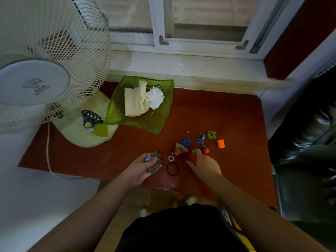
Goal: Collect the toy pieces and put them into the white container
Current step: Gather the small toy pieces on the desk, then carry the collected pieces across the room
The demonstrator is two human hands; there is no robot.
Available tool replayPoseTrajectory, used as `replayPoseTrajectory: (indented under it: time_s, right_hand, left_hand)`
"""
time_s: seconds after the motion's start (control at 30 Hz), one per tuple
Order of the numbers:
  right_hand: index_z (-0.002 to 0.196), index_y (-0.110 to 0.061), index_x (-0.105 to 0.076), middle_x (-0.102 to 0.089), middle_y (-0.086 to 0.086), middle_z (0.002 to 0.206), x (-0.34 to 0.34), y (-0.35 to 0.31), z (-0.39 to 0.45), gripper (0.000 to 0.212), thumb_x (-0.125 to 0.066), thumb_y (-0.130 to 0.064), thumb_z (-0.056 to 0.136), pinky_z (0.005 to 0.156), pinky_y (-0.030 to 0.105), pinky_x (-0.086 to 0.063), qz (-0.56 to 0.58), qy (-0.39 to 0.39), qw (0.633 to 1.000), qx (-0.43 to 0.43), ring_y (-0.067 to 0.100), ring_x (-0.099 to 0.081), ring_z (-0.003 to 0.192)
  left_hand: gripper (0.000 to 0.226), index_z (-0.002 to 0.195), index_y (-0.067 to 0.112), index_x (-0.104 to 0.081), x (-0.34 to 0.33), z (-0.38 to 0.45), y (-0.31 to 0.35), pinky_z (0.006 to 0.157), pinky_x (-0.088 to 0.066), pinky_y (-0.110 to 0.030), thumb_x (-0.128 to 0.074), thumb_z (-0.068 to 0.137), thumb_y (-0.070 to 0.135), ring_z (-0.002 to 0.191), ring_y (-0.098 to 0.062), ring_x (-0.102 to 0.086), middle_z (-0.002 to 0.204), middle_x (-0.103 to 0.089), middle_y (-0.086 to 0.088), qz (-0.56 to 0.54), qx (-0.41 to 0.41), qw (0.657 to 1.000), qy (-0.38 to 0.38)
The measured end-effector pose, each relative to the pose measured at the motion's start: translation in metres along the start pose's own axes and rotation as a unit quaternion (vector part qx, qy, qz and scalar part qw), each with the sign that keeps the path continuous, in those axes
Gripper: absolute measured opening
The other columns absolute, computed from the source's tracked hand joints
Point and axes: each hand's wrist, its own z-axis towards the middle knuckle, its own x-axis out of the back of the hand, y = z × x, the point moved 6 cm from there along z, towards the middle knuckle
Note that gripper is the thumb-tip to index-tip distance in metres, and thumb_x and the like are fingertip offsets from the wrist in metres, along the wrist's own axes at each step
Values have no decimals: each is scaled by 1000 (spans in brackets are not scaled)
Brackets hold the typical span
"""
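Your left hand point(145, 167) is curled around a small stack of flat grey-brown puzzle-like toy pieces point(156, 163), with something bluish tucked against the fingers; the stack sticks out past your fingertips, pointing away from you and a little to the right. Your right hand point(204, 163) lies palm down on the red-brown counter point(227, 115), fingers bent over a red plastic toy piece point(193, 158); whether it is truly gripped or only touched cannot be told.

Between your two hands lies a thin black elastic ring point(172, 169), flat on the counter, and just beyond it a small pink ring point(171, 158). Just ahead of your right hand's fingertips sits a cone-shaped brownish piece with a red end point(180, 149), its long axis running left to right, wide end to the right. Beside your right fingertips, to the right, is a small red block point(206, 151). Farther ahead are a blue gear-shaped piece point(186, 142), a blue plastic frog point(201, 139) with its long axis pointing away from you and slightly right, a green gear-shaped piece point(211, 135), and a tiny purple bead point(187, 132). To the right of these, well ahead of your right hand, is an orange plastic block point(221, 143).

Well beyond your left hand stands a translucent green square dish point(160, 122) holding a folded cream cloth point(134, 101) and crumpled white tissue point(155, 97). Left of it is a pale green table fan point(45, 73).
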Motion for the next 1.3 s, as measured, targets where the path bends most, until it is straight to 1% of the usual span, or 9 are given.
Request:
replayPoseTrajectory:
  time_s: [0.1, 0.2, 0.27, 0.37, 0.43, 0.6, 0.73, 1.1, 1.3]
  right_hand:
    - [111, -18, -48, -67, 8, 90, -3, 4, 5, 32, -44, -46, 96, 67, 39, -54, 39, 10, 999, 1, 33, -67, 83]
    - [107, -22, -56, -65, 1, 83, 0, 16, 7, 30, -51, -48, 93, 63, 33, -48, 225, 2, 973, -44, 24, -64, 77]
    - [109, -17, -60, -58, -2, 75, -1, 21, 6, 29, -53, -42, 95, 53, 28, -43, 386, -30, 917, -95, 16, -57, 64]
    - [111, -6, -54, -39, 1, 57, -6, 25, -1, 27, -49, -30, 99, 40, 23, -24, 618, -82, 767, -149, 11, -34, 44]
    - [114, -8, -51, -35, 0, 55, -5, 24, -5, 26, -48, -29, 100, 40, 22, -20, 691, -108, 701, -143, 9, -31, 42]
    - [97, -12, -50, -34, -3, 50, 1, 12, -9, 20, -49, -32, 98, 36, 21, -24, 753, -151, 627, -129, 8, -31, 39]
    - [76, -17, -46, -35, -3, 48, -1, -3, -4, 28, -47, -32, 99, 41, 22, -16, 728, -167, 654, -122, 8, -31, 39]
    - [93, -17, -40, -33, -2, 51, -24, -61, -4, 30, -46, -45, 97, 36, 18, -17, 703, -216, 671, -95, 8, -27, 37]
    - [69, -16, -41, -30, 1, 52, -26, -82, -26, 46, -42, -53, 96, 44, 27, -15, 666, -228, 704, -92, 12, -26, 42]
  left_hand:
    - [28, 123, 8, -55, 0, -1, 1, 89, -52, -33, -54, 95, 6, 97, -25, -66, 110, -64, -14, 2, -1, 1000, 8]
    - [30, 127, 8, -51, -2, -4, 0, 83, -55, -32, -52, 96, 6, 94, -25, -65, 111, -61, -16, -17, -1, 1000, 13]
    - [30, 127, 8, -50, -4, -5, -1, 82, -53, -33, -51, 97, 5, 94, -27, -64, 114, -59, -18, -28, -3, 1000, 14]
    - [28, 124, 8, -51, -8, -7, -2, 85, -52, -34, -51, 97, 5, 94, -27, -64, 115, -59, -17, -32, -5, 999, 19]
    - [27, 123, 9, -53, -10, -7, -3, 86, -53, -34, -51, 96, 5, 94, -26, -64, 116, -59, -17, -36, -6, 999, 22]
    - [23, 120, 10, -54, -14, -11, -4, 78, -53, -32, -52, 97, 10, 88, -25, -66, 106, -64, -15, -53, -11, 998, 36]
    - [23, 120, 12, -53, -6, -18, -10, 74, -52, -33, -51, 98, 18, 82, -23, -67, 96, -68, -11, -63, -14, 996, 68]
    - [24, 119, 9, -51, 49, -63, -30, 61, -49, -28, -46, 100, 23, 74, -16, -62, 91, -65, -6, -112, -84, 985, 104]
    - [26, 124, 8, -49, 64, -83, -51, 56, -55, -26, -44, 101, 19, 69, -18, -65, 93, -65, -10, -176, -91, 974, 107]
